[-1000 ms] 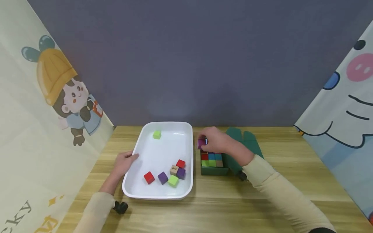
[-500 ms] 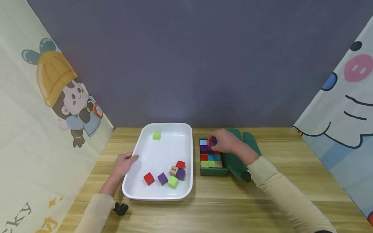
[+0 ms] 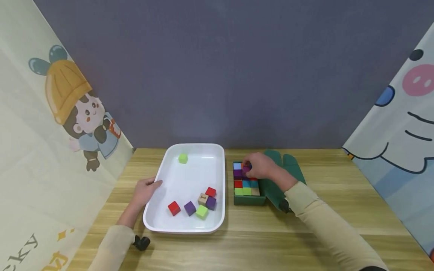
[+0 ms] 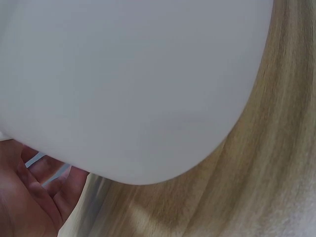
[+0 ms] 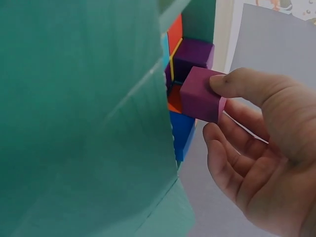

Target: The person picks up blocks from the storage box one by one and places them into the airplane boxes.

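My right hand (image 3: 260, 165) pinches a purple cube (image 5: 202, 94) between thumb and fingers, over the back half of a small green box (image 3: 249, 201). Rows of coloured cubes fill the box, among them red, blue, light green and bare wood; another purple cube (image 5: 193, 53) sits beside the held one. In the right wrist view an orange and a blue cube (image 5: 181, 133) show just behind it. My left hand (image 3: 145, 191) grips the left rim of a white tray (image 3: 190, 178), thumb over the edge; the left wrist view shows fingers (image 4: 71, 190) against its outside.
Inside the tray lie several loose cubes: a light green one (image 3: 183, 158) at the back, and red, purple, wooden (image 3: 203, 199) and light green ones near the front. The box's green lid (image 3: 272, 190) lies folded out to the right. A dark wall (image 3: 217, 75) stands behind the table.
My right hand has moved the purple cube rightward and down, from the box's left edge to close over the cubes inside. The left hand and the tray have stayed put.
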### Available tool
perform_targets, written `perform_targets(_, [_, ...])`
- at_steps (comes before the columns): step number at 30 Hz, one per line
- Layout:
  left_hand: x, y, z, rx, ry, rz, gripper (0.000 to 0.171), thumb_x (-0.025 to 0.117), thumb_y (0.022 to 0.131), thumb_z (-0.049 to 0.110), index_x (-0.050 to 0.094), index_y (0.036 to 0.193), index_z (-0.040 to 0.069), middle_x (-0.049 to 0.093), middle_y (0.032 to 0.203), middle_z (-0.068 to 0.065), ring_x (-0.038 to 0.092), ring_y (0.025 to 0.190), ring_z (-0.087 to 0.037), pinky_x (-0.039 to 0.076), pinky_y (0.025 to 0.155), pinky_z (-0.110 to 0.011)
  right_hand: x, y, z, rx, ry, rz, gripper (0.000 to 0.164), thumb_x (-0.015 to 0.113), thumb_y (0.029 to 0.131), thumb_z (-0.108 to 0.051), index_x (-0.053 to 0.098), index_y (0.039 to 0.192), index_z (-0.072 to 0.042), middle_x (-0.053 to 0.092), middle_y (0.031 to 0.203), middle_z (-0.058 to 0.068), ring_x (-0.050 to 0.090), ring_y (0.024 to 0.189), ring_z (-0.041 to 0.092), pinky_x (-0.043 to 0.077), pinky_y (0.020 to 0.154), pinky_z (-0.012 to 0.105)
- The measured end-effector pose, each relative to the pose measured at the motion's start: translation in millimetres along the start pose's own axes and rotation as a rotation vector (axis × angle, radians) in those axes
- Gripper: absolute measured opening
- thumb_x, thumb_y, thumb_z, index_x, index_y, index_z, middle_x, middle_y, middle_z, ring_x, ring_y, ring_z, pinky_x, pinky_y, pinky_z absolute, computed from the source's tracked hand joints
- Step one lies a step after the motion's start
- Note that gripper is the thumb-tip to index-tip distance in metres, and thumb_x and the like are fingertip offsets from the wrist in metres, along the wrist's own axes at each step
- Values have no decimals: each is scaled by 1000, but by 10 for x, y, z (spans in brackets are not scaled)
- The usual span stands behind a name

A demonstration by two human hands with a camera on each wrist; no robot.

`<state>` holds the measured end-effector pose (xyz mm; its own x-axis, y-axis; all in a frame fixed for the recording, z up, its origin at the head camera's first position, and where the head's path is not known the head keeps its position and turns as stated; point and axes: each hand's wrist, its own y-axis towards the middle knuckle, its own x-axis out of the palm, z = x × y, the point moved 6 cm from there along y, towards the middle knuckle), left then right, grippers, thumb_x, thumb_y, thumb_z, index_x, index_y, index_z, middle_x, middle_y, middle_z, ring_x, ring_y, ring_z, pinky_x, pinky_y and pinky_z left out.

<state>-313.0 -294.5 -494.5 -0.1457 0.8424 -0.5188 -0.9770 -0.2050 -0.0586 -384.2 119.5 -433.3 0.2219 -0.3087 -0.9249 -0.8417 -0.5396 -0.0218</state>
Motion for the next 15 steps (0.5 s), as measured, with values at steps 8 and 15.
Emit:
perform_targets(8, [-4, -15, 3, 2, -44, 25, 45, 63, 94, 20, 56, 128, -9, 61, 116, -32, 68, 88, -32, 60, 70, -36, 92, 45, 6, -48, -22, 15, 27, 72, 79, -13, 71, 105, -10, 65, 97, 0, 54, 75, 15, 51, 66, 33])
perform_targets(15, [-14, -12, -11, -14, -9, 38, 48, 62, 93, 22, 56, 129, -7, 60, 119, -31, 67, 90, -32, 60, 70, -36, 141, 47, 29, -34, -45, 20, 29, 73, 77, -13, 71, 106, -10, 64, 97, 1, 54, 76, 16, 51, 67, 34])
